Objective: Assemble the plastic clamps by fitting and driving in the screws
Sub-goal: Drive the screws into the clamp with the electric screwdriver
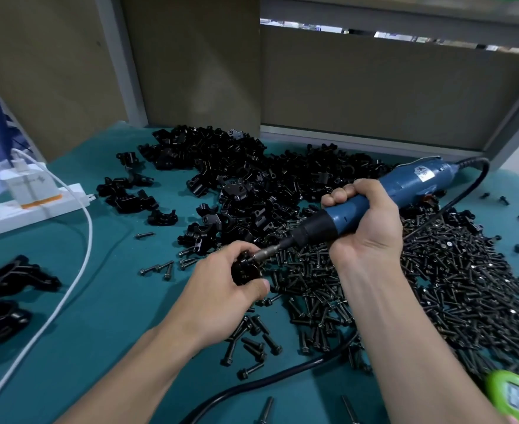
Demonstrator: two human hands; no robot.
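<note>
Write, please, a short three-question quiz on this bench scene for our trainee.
1. True or false: the right hand grips the driver.
2. The left hand holds: A) a clamp; B) a hammer; C) nothing.
3. Which lies nearer the person: the screw pile or the clamp pile?
Key: 1 true; 2 A; 3 the screw pile.
</note>
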